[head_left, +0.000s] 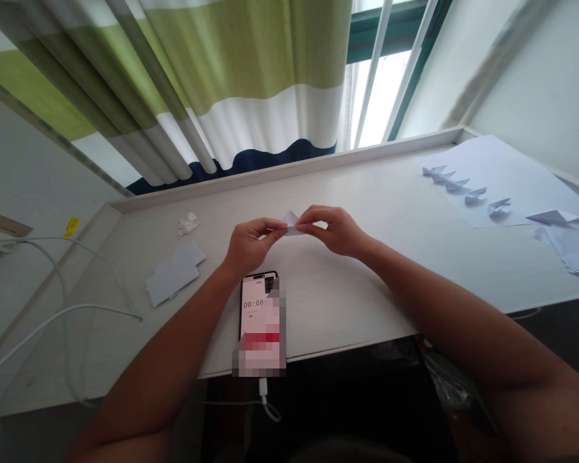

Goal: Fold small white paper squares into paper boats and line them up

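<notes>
A small folded piece of white paper, with a pointed top, is held between my two hands above the middle of the desk. My left hand pinches its left end between thumb and fingers. At the right end, my right hand grips it the same way. The fingertips cover both ends of the paper. Just below my left hand lies a phone showing a timer, its lower part blurred out.
Several small folded paper boats stand in a row on a large white sheet at right. More paper lies near the right edge. To the left are a paper stack, a crumpled scrap and a white cable. A raised ledge runs along the back.
</notes>
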A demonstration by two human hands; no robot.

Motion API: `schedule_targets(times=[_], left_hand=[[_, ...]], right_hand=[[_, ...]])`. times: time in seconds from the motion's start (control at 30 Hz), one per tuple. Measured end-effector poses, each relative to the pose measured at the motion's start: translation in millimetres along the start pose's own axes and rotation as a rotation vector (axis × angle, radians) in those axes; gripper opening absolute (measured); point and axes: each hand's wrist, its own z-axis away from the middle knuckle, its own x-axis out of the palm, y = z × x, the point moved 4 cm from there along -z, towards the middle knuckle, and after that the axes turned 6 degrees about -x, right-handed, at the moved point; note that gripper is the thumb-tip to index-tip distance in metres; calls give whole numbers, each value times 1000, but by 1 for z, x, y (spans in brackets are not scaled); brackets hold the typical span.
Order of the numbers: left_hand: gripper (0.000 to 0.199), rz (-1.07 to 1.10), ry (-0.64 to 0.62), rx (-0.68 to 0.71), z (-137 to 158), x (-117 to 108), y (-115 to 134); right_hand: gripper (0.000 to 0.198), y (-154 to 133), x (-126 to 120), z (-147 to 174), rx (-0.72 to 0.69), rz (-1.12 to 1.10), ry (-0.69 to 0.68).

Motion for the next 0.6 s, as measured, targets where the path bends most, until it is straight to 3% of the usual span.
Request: schedule_targets(times=[0.2, 0.4, 0.6], left_hand=[[32, 200, 58, -70, -2, 0, 0], [40, 291, 32, -172, -3, 3, 0], [51, 309, 14, -189, 0, 6, 3]], right_hand=[[20, -2, -3, 0, 8, 62, 72], [23, 1, -2, 1, 66, 42, 124], [23, 1, 0, 1, 91, 71, 128]])
